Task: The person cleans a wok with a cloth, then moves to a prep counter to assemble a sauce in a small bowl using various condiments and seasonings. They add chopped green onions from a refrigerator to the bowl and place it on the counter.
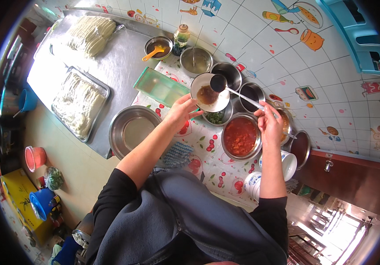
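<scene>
My left hand (184, 109) grips the near left rim of a white bowl (221, 102), with brown liquid (207, 95) in its bottom. In my right hand (269, 122) is the handle of a metal ladle (243, 96). Its dark head is over the bowl's far right side; whether it touches the bowl I cannot tell. Beneath the bowl, a metal bowl of chopped greens (215, 117) is partly covered. Close to my right hand stands a steel pot of red sauce (241, 136). Two steel pots with dark contents, one a dark pot (252, 96), stand behind the ladle.
A green translucent container (163, 86) and a wide steel basin (115, 131) are left of my hands. Stacked white bowls (288, 165) stand at the right. Noodles fill a metal tray (105, 94) on the steel counter (123, 56). A glass jar (181, 38) stands by the tiled wall.
</scene>
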The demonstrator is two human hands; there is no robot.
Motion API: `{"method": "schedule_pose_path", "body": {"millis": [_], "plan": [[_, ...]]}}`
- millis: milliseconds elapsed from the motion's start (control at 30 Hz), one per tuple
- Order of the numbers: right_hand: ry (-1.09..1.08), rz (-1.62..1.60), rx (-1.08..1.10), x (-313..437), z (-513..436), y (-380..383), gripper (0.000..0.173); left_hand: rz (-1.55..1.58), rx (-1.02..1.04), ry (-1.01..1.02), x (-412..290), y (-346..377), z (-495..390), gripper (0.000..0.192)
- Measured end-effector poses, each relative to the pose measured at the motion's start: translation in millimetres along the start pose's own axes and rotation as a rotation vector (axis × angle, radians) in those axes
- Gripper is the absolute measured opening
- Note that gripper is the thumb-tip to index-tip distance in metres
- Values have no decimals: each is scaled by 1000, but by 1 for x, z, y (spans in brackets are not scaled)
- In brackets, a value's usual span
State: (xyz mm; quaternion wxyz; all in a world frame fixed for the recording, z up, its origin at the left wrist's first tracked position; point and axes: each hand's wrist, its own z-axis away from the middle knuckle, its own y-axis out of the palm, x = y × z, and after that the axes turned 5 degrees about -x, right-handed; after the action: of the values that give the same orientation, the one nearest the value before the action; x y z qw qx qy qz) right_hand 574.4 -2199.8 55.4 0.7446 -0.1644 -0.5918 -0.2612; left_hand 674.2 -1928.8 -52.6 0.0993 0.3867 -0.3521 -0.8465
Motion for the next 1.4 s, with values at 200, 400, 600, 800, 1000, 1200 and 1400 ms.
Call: {"method": "schedule_pose_path", "body": {"millis": [200, 400, 600, 800, 1000, 1200, 1400], "plan": [[5, -12, 12, -7, 15, 4, 32, 6, 3, -1, -1, 6, 4, 38], [-5, -30, 25, -8, 14, 3, 31, 5, 3, 7, -4, 7, 8, 39], [112, -173, -2, -8, -4, -3, 27, 7, -7, 3, -3, 1, 7, 41], [89, -233, -126, -21, -36, -8, 27, 4, 12, 19, -5, -9, 13, 42], [-24, -30, -233, -77, -75, -3, 26, -2, 22, 35, -8, -18, 26, 41], [-407, 538, -129, -117, -79, -1, 25, 30, -18, 44, -2, -27, 27, 40], [-656, 629, -132, -122, -71, -12, 23, 35, -21, 48, 1, -29, 27, 41]]}}
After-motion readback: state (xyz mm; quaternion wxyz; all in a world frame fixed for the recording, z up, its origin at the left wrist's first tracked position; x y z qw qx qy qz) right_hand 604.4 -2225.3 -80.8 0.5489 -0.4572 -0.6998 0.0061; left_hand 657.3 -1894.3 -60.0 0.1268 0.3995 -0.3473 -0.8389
